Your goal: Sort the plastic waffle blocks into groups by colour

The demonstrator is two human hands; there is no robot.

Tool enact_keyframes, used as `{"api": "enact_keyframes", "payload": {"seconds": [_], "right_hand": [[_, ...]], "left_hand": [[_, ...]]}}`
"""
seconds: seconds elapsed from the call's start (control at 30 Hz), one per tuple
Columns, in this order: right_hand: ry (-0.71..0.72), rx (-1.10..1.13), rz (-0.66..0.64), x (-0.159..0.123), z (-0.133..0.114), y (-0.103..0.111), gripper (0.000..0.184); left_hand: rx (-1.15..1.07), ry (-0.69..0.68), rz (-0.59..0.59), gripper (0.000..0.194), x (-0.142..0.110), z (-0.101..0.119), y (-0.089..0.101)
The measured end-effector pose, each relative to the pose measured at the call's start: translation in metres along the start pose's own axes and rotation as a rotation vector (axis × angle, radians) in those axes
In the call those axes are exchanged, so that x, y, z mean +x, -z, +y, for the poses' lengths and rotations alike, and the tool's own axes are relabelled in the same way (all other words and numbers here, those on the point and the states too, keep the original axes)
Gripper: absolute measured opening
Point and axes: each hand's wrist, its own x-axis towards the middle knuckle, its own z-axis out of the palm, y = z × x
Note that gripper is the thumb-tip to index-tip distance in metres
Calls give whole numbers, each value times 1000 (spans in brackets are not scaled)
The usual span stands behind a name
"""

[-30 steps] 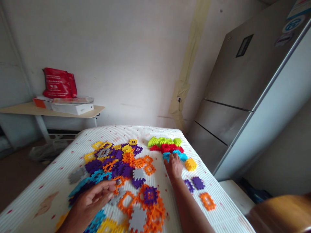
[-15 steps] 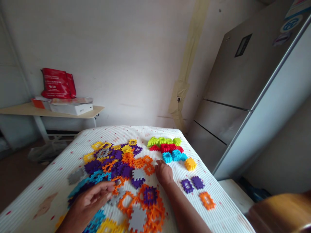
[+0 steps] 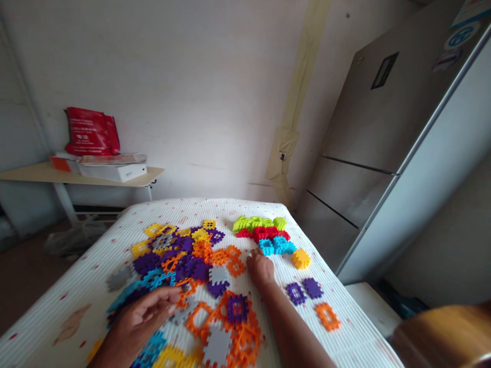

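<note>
My left hand (image 3: 148, 312) hovers over the near-left part of a pile of interlocking plastic building tiles, thumb and forefinger apart with nothing visible between them. Nearest its fingertips are an orange tile (image 3: 187, 287) and a grey tile (image 3: 184, 309). My right hand (image 3: 261, 269) rests low on the cloth, palm down, fingers stretched forward and slightly bent. Its fingertips are at the left side of a stack of blue tiles (image 3: 266, 247); a second blue stack (image 3: 281, 245) adjoins it. Behind them are red tiles (image 3: 266, 233) and green tiles (image 3: 256, 223).
A yellow stack (image 3: 301, 259), two purple tiles (image 3: 312, 288) and an orange tile (image 3: 327, 317) lie on the right. The table has a white ribbed cloth (image 3: 126, 225). A refrigerator (image 3: 356, 153) stands right; a red bag (image 3: 92, 132) sits on a side table.
My right hand has shifted slightly right, and the blue stacks have slid a little right with it. My left hand has stayed in place.
</note>
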Motion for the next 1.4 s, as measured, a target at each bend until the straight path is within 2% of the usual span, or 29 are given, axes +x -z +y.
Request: {"api": "enact_keyframes", "payload": {"seconds": [0.3, 0.47, 0.6, 0.83, 1.13, 1.4], "right_hand": [[32, -33, 22, -11, 3, 5, 22], [-93, -140, 12, -19, 20, 8, 32], [-120, -170, -22, -17, 29, 7, 32], [-145, -181, -64, -11, 28, 3, 36], [-151, -177, -43, -11, 26, 3, 36], [-99, -155, 49, -13, 26, -2, 32]], "left_hand": [[-10, -13, 1, 39, 0, -4, 0], [-37, 5, -49, 40, -2, -3, 1], [-25, 8, -48, 42, 0, -9, 3], [-51, 43, -49, 49, 9, -22, 9], [-25, 19, -11, 46, 6, -16, 7], [-6, -29, 21, 40, 5, -11, 6]]}}
